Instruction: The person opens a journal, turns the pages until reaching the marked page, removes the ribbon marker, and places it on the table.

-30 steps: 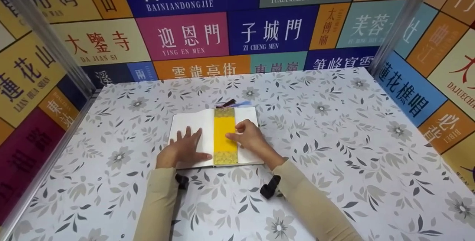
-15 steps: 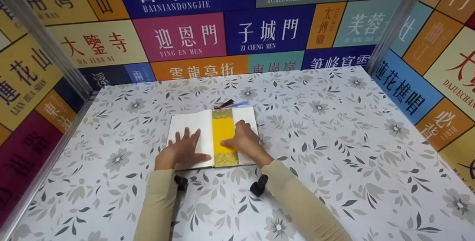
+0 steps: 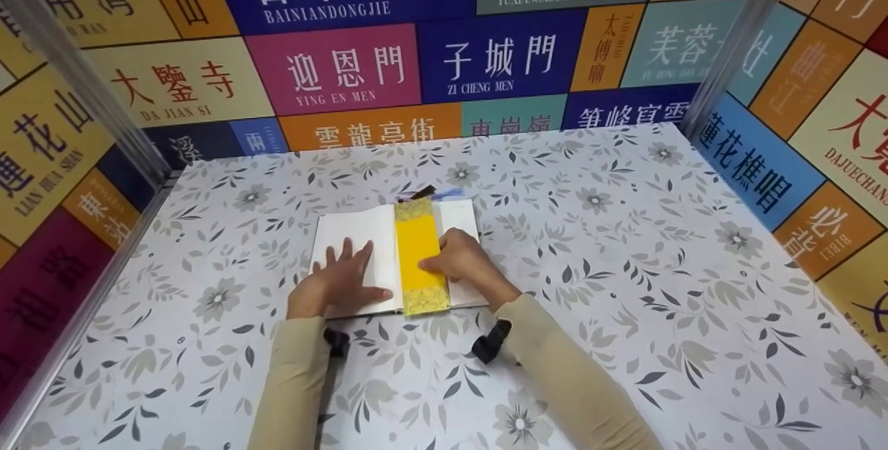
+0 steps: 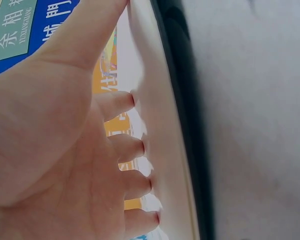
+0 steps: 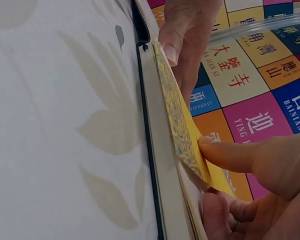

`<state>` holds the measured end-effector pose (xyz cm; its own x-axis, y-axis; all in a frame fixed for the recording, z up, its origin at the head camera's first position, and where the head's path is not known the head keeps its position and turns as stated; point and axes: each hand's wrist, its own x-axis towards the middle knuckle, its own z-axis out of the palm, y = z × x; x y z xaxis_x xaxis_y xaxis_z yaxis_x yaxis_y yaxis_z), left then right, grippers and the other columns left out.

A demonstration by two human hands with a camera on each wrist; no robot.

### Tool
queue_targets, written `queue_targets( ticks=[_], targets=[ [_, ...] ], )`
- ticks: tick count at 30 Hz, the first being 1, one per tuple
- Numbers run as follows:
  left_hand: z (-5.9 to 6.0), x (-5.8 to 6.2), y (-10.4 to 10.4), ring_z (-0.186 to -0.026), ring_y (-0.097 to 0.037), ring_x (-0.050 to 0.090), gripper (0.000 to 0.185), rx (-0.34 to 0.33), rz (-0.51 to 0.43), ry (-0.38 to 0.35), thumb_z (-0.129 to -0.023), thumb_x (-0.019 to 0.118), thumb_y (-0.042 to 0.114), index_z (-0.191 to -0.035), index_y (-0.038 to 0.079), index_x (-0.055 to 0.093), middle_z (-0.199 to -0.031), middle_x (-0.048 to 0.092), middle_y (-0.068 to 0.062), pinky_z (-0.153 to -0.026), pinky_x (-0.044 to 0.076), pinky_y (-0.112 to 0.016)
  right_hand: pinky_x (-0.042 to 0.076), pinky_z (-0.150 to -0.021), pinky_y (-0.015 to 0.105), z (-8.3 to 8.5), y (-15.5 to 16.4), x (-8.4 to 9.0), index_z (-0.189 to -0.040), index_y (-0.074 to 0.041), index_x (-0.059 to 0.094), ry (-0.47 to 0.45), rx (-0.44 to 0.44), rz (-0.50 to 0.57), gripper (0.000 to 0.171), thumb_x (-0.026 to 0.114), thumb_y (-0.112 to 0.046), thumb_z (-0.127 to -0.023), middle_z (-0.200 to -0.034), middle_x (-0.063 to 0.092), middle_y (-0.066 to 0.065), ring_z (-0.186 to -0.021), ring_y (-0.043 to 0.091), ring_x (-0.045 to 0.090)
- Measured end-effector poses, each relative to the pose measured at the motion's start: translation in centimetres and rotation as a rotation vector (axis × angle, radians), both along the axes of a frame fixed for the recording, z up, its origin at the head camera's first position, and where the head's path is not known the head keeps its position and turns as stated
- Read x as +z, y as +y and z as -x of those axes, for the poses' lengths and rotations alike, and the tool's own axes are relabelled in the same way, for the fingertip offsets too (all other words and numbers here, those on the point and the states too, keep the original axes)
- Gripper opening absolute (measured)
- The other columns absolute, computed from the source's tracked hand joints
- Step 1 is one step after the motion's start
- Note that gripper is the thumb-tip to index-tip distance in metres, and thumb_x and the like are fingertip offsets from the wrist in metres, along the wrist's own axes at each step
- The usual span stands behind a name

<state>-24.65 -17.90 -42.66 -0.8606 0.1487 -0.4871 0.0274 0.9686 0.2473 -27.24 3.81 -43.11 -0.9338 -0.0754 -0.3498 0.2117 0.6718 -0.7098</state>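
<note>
In the head view, an open book (image 3: pixel 361 256) is lying near the middle of the floral table (image 3: pixel 624 263), with blank white pages facing up. A yellow bookmark (image 3: pixel 419 256) with patterned ends is lying along the book's centre fold, running from 12 o'clock to 6 o'clock, its lower end reaching just past the book's near edge. The left hand (image 3: pixel 340 282) is lying flat on the left page, at 9 o'clock of the bookmark, fingers straight and spread, thumb pointing toward the bookmark's lower part; it is gripping nothing. The right hand (image 3: pixel 461 263) is resting on the right page at 3 o'clock of the bookmark, fingers curled, its thumb and fingertips touching the bookmark's right edge. A dark tassel (image 3: pixel 423 193) is sticking out at 12 o'clock of the book. Coloured sign panels (image 3: pixel 333 68) are standing behind the table.

In the left wrist view, the left hand (image 4: pixel 65 150) is pressing the page (image 4: pixel 160 150) with straight fingers, fingertips touching the paper; the book's dark cover edge is running beside it.

In the right wrist view, the right hand (image 5: pixel 260 170) is pinching the bookmark (image 5: pixel 190 140): the thumb is pressing its yellow face while curled fingers are sitting under it, lifting that edge slightly off the page. The left hand's thumb (image 5: pixel 182 35) is showing at 12 o'clock, beside the bookmark's patterned end.
</note>
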Motion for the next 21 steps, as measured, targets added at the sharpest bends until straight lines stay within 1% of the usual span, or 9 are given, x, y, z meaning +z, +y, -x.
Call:
queue_targets(
  ticks=[4,7,9,11,16,21],
  targets=[
    [0.2,-0.1,0.1,-0.151,-0.053,-0.008,0.106,0.012,0.0,-0.011,-0.089,0.059,0.068,-0.163,0.016,0.003,-0.165,-0.011,-0.027,-0.121,0.002,-0.07,0.045,-0.05,0.021,0.2,0.4,0.4,-0.113,-0.002,0.061,-0.075,0.01,0.091,0.033,0.075,-0.022,-0.09,-0.087,0.059,0.004,-0.06,0.013,0.053],
    [0.3,-0.2,0.1,-0.151,-0.054,-0.008,0.105,0.005,-0.008,-0.004,-0.089,0.059,0.066,-0.163,0.015,0.003,-0.165,-0.01,-0.028,-0.121,0.002,-0.071,0.048,-0.052,0.021,0.1,0.8,0.8,-0.123,-0.001,0.059,-0.118,0.024,0.167,0.037,0.072,-0.018,-0.092,-0.096,0.064,0.007,-0.066,0.012,0.059],
    [0.2,-0.2,0.0,-0.151,-0.055,-0.007,0.105,0.0,-0.01,0.0,-0.09,0.06,0.065,-0.163,0.015,0.004,-0.165,-0.01,-0.028,-0.121,0.003,-0.071,0.049,-0.054,0.021,0.0,0.9,1.0,-0.127,-0.001,0.058,-0.137,0.034,0.201,0.039,0.071,-0.017,-0.093,-0.102,0.066,0.009,-0.07,0.011,0.061],
    [0.1,-0.3,0.0,-0.151,-0.055,-0.006,0.105,-0.005,-0.009,0.005,-0.089,0.06,0.065,-0.163,0.014,0.005,-0.165,-0.009,-0.029,-0.121,0.004,-0.072,0.05,-0.056,0.02,-0.1,1.0,1.1,-0.128,-0.001,0.057,-0.144,0.045,0.218,0.041,0.071,-0.016,-0.093,-0.104,0.066,0.009,-0.073,0.011,0.063],
    [0.0,-0.4,-0.1,-0.151,-0.054,-0.007,0.106,-0.002,-0.006,-0.008,-0.089,0.059,0.067,-0.163,0.015,0.003,-0.165,-0.01,-0.028,-0.121,0.002,-0.071,0.053,-0.06,0.02,-0.3,0.7,1.4,-0.127,-0.002,0.058,-0.153,0.045,0.231,0.04,0.071,-0.016,-0.092,-0.104,0.068,0.009,-0.075,0.012,0.065],
    [0.0,-0.2,-0.1,-0.151,-0.054,-0.009,0.106,0.0,-0.01,-0.013,-0.09,0.059,0.066,-0.163,0.015,0.002,-0.165,-0.012,-0.028,-0.121,0.0,-0.07,0.052,-0.065,0.019,-0.3,0.6,1.9,-0.127,-0.003,0.057,-0.132,0.036,0.241,0.04,0.071,-0.017,-0.093,-0.107,0.068,0.01,-0.079,0.012,0.064]
  ],
)
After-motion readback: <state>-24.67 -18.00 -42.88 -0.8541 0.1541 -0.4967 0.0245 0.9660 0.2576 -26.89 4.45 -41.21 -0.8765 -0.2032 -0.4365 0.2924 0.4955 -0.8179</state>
